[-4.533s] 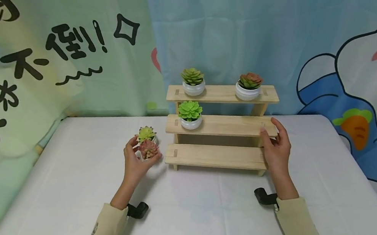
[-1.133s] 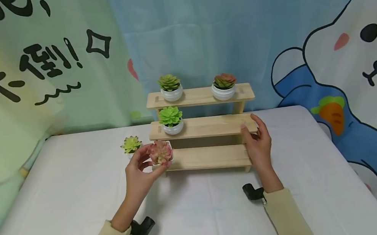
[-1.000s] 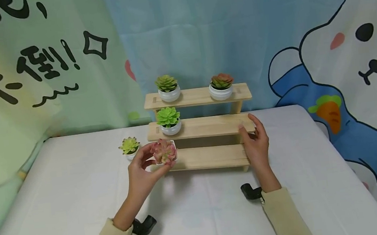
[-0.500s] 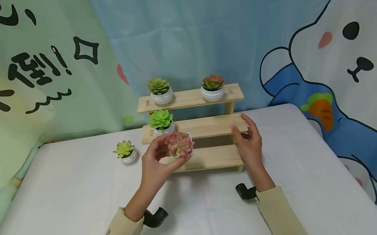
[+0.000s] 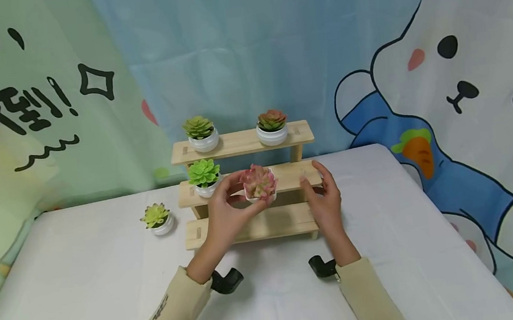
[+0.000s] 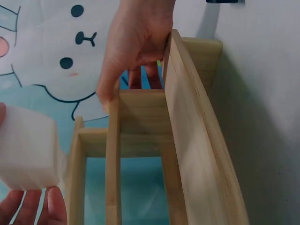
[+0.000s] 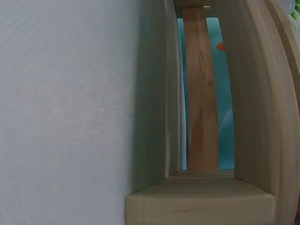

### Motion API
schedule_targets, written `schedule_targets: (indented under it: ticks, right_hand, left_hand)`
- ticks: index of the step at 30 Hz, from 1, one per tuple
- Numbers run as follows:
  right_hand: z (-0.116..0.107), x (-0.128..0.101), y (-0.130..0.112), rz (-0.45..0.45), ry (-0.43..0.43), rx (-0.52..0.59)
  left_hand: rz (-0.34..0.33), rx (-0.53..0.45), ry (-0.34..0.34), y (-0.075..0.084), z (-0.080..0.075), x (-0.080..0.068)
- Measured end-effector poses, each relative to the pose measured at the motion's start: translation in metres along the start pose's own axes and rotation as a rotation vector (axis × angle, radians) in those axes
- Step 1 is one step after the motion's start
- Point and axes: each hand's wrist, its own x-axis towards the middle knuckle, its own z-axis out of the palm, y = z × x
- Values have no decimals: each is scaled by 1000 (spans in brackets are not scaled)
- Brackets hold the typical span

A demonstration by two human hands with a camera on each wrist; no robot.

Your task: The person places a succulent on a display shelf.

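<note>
My left hand (image 5: 226, 212) holds a pink potted succulent (image 5: 259, 181) between thumb and fingers, above the middle tier of a three-tier wooden plant stand (image 5: 254, 225). In the left wrist view the white square pot (image 6: 30, 147) shows from the side, with fingertips (image 6: 56, 206) below it. My right hand (image 5: 324, 202) grips the right end of the middle tier, thumb on the front. A bright green potted succulent (image 5: 204, 175) stands at that tier's left end. Up on the top tier are a green succulent (image 5: 200, 133) at left and a red-tipped one (image 5: 272, 127) at right.
A small yellow-green potted succulent (image 5: 157, 218) stands on the white tablecloth (image 5: 86, 282), left of the stand. Behind the table hangs a printed cloth backdrop (image 5: 245, 51). Black wrist cameras (image 5: 227, 281) are strapped on both wrists.
The left hand has lifted the pink succulent from beside the yellow-green one and carried it right, over the middle tier. The right hand keeps its grip on the stand. The head view has shifted right.
</note>
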Motion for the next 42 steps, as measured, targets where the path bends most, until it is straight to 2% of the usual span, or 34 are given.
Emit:
schedule_targets:
  ticks: [5,10,20,27,33,42]
  right_hand:
    - [2,-3,-1,20,-29,-1]
    - [4,-4,-1,19,-36,15]
    - [7,-7,-2,6,-41,29]
    - [2,-4,-2,-10,-22,32]
    - [-3,-2,0,-19,-17,23]
    - [-3,-3,0,-18,-30,6]
  left_hand:
    - [-37,30,25,-4,3,6]
    - [-47,41,19,-7,9,14]
    - [-113,44,-20,-12,24,30]
    - [-121,112,-62,-17,35,38]
    - [-116,123,-81,-19,43,41]
    - [-157,124,-125,-18,43,45]
